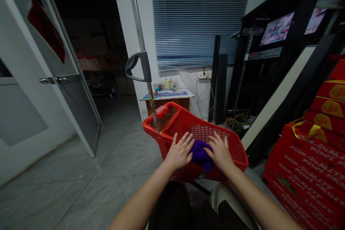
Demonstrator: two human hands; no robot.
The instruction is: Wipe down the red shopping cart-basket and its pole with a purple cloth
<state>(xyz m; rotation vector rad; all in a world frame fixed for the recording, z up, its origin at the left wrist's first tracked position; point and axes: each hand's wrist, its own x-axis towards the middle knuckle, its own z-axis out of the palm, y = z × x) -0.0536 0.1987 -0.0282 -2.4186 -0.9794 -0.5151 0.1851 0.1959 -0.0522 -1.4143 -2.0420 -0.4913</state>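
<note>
A red plastic shopping cart basket [175, 125] with perforated walls stands in front of my knees. Over its near rim lies a bunched purple cloth [201, 152], partly hidden by my hands. My left hand [179, 151] is open at the cloth's left side, fingers stretched toward the basket, its fingertips beside or on the purple fabric. On the other side, my right hand [221, 151] is open too, with spread fingers and the thumb on the cloth. Neither hand grips it. At the basket's left end rises a metal pole with a grey handle [147, 66].
A small cabinet with papers on its top [172, 94] stands behind the basket. Red kiwi fruit boxes [304, 165] are stacked at right, near a black rack with screens [277, 28]. At left is an open door [78, 97]. Cables [239, 120] lie on the floor.
</note>
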